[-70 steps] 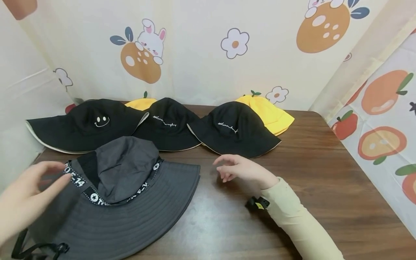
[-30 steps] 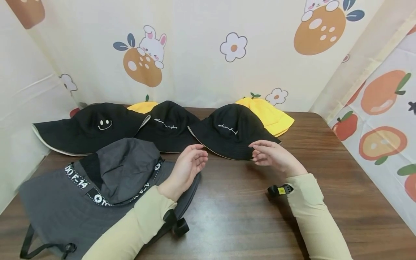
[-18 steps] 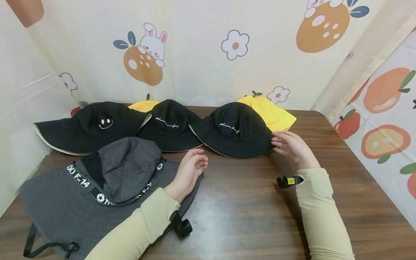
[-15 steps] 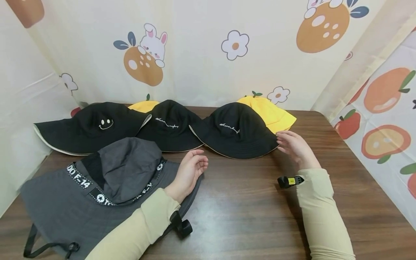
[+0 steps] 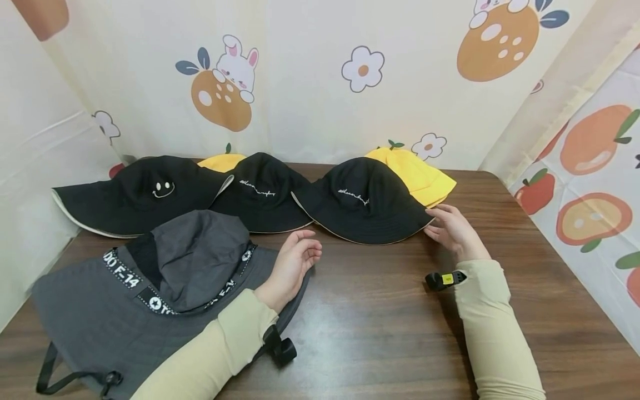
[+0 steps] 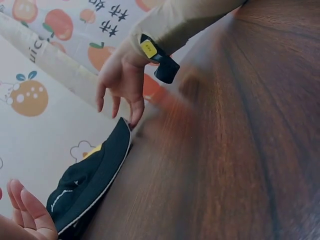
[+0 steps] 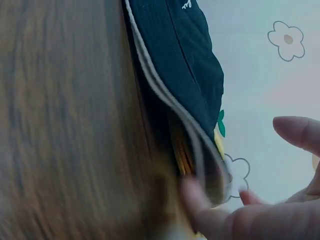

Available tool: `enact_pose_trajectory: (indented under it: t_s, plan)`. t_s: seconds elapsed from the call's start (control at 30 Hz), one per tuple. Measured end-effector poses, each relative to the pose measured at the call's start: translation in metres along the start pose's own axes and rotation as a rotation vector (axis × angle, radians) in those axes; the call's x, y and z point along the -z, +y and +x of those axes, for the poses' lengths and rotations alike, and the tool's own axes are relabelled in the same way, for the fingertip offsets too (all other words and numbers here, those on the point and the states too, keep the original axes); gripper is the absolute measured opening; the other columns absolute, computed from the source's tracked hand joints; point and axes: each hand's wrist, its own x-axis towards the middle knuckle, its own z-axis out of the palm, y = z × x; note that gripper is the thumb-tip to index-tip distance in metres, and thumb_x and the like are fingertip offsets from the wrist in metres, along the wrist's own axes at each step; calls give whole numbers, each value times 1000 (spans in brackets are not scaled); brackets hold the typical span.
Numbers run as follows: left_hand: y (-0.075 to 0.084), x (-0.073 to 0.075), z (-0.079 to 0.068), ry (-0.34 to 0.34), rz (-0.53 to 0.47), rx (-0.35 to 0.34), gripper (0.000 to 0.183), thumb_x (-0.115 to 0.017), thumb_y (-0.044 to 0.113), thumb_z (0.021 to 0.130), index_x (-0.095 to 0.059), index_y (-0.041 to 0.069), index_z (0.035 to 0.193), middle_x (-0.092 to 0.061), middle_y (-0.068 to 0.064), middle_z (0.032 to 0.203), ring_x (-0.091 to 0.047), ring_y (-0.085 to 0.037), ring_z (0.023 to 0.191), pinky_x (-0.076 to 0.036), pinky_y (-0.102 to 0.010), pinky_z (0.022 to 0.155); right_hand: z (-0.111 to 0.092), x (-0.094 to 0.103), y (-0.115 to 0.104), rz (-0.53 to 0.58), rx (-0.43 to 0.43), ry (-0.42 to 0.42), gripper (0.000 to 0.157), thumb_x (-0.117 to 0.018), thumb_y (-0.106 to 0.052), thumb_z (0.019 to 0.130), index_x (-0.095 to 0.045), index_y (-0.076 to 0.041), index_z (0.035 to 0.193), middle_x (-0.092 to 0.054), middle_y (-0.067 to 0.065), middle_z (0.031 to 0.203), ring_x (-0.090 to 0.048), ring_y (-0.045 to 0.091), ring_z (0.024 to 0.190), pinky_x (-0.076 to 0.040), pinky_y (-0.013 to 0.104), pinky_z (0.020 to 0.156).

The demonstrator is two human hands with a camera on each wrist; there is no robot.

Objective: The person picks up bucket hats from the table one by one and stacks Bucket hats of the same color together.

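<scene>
My right hand (image 5: 454, 230) is at the right tip of a black bucket hat (image 5: 365, 203) with white script lettering. In the right wrist view a fingertip (image 7: 194, 192) reaches under the pale-edged brim, while the thumb stands apart from it. My left hand (image 5: 292, 266) holds nothing, fingers loosely bent, over the right part of a large dark grey hat (image 5: 200, 266) with a lettered band. A second black script hat (image 5: 265, 194) stands beside the first, its brim partly covered. Behind the right-hand black hat, a yellow hat (image 5: 417, 175) is partly hidden.
At the back left sits a black smiley-face hat (image 5: 137, 194). Another yellow hat (image 5: 220, 162) peeks out behind it. A dark cord (image 5: 70, 380) hangs off the grey hat at the front left. The wooden table (image 5: 370, 328) ends against a printed curtain (image 5: 305, 83).
My left hand came off the grey hat's left side and moved right, then stayed still. My right hand travelled right and forward to the black hat's brim tip. The hats hardly moved.
</scene>
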Motion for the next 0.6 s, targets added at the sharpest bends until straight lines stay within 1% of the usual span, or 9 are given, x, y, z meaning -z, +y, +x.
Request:
enact_pose_trajectory:
  t_s: [0.03,0.07,0.1,0.17,0.23,0.27,0.4,0.5,0.6]
  plan:
    - [0,0,0,-1,4,0,23,-38,2,95,-41,-4,117,-51,2,81,-52,-7,74,-44,-20,73,0,0,-1,58,-7,-6,76,-50,-18,97,9,-16,146,-26,8,133,-44,20,116,-36,36,106]
    - [0,0,0,0,6,1,24,-38,2,95,-41,-4,117,-50,2,82,-52,-7,74,-44,-20,74,0,1,-1,130,-13,-15,76,-51,-16,97,7,-15,146,-29,10,133,-48,20,114,-42,34,102]
    - [0,0,0,0,6,2,24,-38,2,95,-41,-4,117,-50,2,81,-52,-7,74,-44,-20,73,0,2,-1,217,-19,-26,69,-51,-14,96,-4,-13,146,-34,13,131,-54,20,108,-47,33,95]
    - [0,0,0,2,4,2,23,-38,2,95,-41,-4,116,-50,2,81,-52,-7,74,-44,-20,73,0,4,1,376,-23,-56,43,-54,-9,95,-34,-8,133,-53,7,104,-61,16,87,-54,28,78]
    - [0,0,0,2,0,1,21,-38,2,94,-42,-2,115,-51,2,81,-52,-7,73,-44,-20,73,2,6,3,472,-26,-108,11,-52,-7,95,-56,-5,106,-63,7,88,-66,18,80,-57,30,73]
    - [0,0,0,2,-2,1,20,-38,2,94,-43,-2,114,-51,2,80,-52,-7,73,-44,-20,73,3,6,4,489,-28,-135,10,-51,-7,96,-59,-5,91,-66,7,82,-66,19,78,-57,30,72]
    - [0,0,0,-1,-1,2,20,-38,1,94,-43,-2,114,-51,2,80,-52,-6,72,-44,-22,74,6,2,9,393,-15,-202,26,-46,-9,98,-65,-6,81,-69,7,79,-67,19,76,-57,28,71]
    - [0,0,0,-8,1,-1,20,-38,2,94,-43,-2,113,-51,2,80,-52,-8,74,-44,-22,74,7,-1,11,294,8,-212,20,-42,-5,99,-60,-8,91,-69,4,81,-68,17,75,-57,27,71]
    - [0,0,0,-12,-1,-6,17,-37,2,95,-44,0,111,-51,2,81,-53,-9,75,-44,-21,74,6,-3,12,179,32,-186,16,-39,0,99,-47,-12,106,-66,2,85,-68,14,74,-57,26,69]
